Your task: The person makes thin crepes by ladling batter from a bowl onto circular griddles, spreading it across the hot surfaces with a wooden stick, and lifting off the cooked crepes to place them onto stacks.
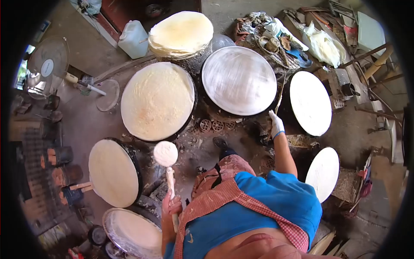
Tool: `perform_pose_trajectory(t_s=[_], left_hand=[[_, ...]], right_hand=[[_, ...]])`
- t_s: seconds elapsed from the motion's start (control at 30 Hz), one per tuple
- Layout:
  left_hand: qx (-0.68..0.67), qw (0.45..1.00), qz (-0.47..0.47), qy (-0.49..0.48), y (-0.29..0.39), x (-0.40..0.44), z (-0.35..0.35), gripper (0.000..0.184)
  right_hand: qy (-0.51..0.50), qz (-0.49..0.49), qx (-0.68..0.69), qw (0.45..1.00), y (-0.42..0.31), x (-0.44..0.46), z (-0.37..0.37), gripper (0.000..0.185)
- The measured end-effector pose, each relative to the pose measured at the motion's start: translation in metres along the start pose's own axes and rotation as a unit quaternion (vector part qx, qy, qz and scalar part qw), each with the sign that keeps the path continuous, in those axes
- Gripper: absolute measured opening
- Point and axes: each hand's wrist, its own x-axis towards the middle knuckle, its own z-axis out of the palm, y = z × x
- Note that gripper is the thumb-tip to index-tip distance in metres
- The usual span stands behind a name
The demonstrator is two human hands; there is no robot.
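Note:
My left hand [171,205] is closed round the wooden handle of a ladle [170,177]; its round head [165,153] is full of or coated with pale batter. White-gloved, my right hand [276,124] reaches forward, fingers closed on a long thin blade or stick [282,93] pointing away from me. That hand is between a bare, streaked grey griddle [239,80] and a white-covered griddle [310,103]. Pale, thin flatbread covers the griddle left of centre [158,101]. Another coated griddle [114,172] is left of the ladle. Below it sits a wide basin of batter [133,233].
A stack of thin round flatbreads [181,34] stands at the back, beside a white jug [133,39]. One more white-covered griddle [322,175] is near my right side. A fan [47,67] stands far left. Rags [276,39] and scrap wood lie at the back right.

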Motion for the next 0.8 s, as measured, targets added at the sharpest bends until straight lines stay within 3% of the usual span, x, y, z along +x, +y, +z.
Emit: perform_pose_trajectory(t_s=[0.03, 0.07, 0.1, 0.13, 0.17, 0.2, 0.23, 0.27, 0.3, 0.33, 0.37, 0.43, 0.53, 0.63, 0.77, 0.8], left_hand=[[0.089, 0.996, -0.021, -0.009, 0.006, -0.009, -0.015, 0.029], [0.276, 0.958, 0.062, 0.036, 0.012, -0.016, -0.035, 0.024], [0.442, 0.88, 0.15, 0.093, 0.01, -0.026, -0.057, 0.025], [0.416, 0.889, 0.121, 0.147, 0.006, -0.027, -0.064, 0.028], [0.459, 0.881, 0.104, 0.047, 0.011, -0.032, -0.084, 0.024], [0.336, 0.941, 0.019, 0.02, 0.015, -0.026, -0.102, 0.025], [0.438, 0.893, 0.071, 0.074, -0.001, -0.018, -0.072, 0.028], [0.285, 0.952, -0.031, 0.11, 0.014, -0.01, -0.114, 0.03], [0.189, 0.974, -0.112, -0.061, 0.013, 0.005, -0.119, 0.029], [0.095, 0.948, -0.186, -0.24, 0.009, 0.02, -0.119, 0.029], [0.089, 0.95, -0.162, -0.251, -0.003, 0.017, -0.115, 0.029], [-0.027, 0.999, 0.004, -0.036, -0.026, 0.004, -0.089, 0.028], [-0.038, 0.997, 0.061, -0.017, -0.044, -0.007, -0.086, 0.029], [-0.017, 0.988, 0.142, 0.058, -0.055, -0.022, -0.078, 0.028], [-0.097, 0.986, 0.131, 0.033, -0.058, -0.045, -0.087, 0.026], [-0.096, 0.987, 0.129, 0.017, -0.053, -0.049, -0.096, 0.017]], right_hand=[[0.033, -0.042, -0.047, 0.997, 0.018, -0.003, -0.006, 0.031], [0.018, -0.046, -0.055, 0.997, 0.026, -0.013, -0.003, 0.031], [0.01, -0.111, -0.124, 0.986, 0.036, -0.024, 0.0, 0.029], [-0.009, -0.168, -0.197, 0.966, 0.051, -0.035, 0.003, 0.028], [-0.028, -0.192, -0.232, 0.953, 0.063, -0.048, 0.011, 0.027], [-0.049, -0.218, -0.261, 0.939, 0.072, -0.058, 0.021, 0.027], [-0.068, -0.219, -0.308, 0.923, 0.079, -0.061, 0.031, 0.028], [-0.099, -0.217, -0.321, 0.917, 0.087, -0.062, 0.043, 0.028], [-0.101, -0.262, -0.39, 0.877, 0.093, -0.062, 0.05, 0.03], [-0.1, -0.311, -0.453, 0.83, 0.094, -0.061, 0.059, 0.033], [-0.104, -0.336, -0.498, 0.792, 0.091, -0.069, 0.073, 0.038], [-0.144, -0.399, -0.553, 0.717, 0.086, -0.076, 0.103, 0.037], [-0.215, -0.497, -0.602, 0.587, 0.09, -0.068, 0.159, 0.034], [-0.263, -0.529, -0.596, 0.543, 0.098, -0.083, 0.2, 0.037], [-0.276, -0.542, -0.612, 0.506, 0.114, -0.115, 0.245, 0.045], [-0.295, -0.537, -0.613, 0.499, 0.117, -0.126, 0.261, 0.047]])
